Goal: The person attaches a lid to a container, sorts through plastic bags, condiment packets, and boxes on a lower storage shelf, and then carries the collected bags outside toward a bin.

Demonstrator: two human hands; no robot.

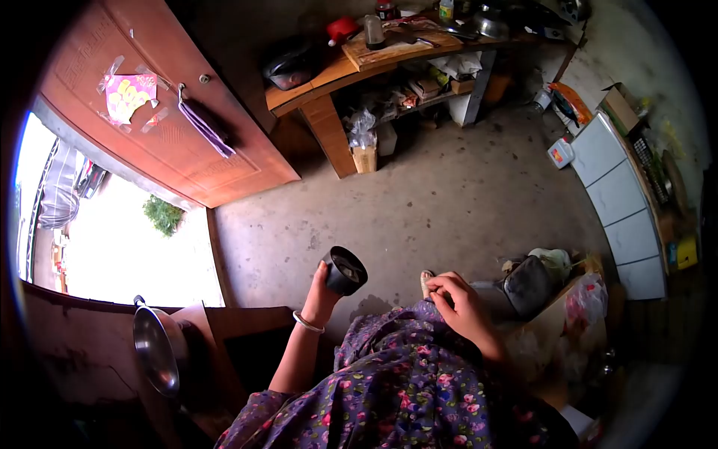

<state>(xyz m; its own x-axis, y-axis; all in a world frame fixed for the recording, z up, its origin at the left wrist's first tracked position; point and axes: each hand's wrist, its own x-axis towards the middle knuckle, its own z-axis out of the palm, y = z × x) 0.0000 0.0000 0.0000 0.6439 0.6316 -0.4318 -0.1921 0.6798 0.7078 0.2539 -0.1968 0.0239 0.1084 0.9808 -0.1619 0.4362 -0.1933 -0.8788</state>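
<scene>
My left hand (321,292) is wrapped round a round black cup-like container (345,271), tilted so that its dark inside shows; what lies in it is too dim to name. A pale bracelet circles the left wrist. To the right, my right hand (453,298) hangs in front of the flowered garment (396,378), its fingers curled and close together. Whether anything small is between those fingers cannot be made out.
A wooden workbench (321,87) holds a cutting board (396,49), a glass jar (373,32) and pans. The red door (172,127) stands open at left. A metal pan (157,352) is at lower left, a black bin (529,286) and bags at right.
</scene>
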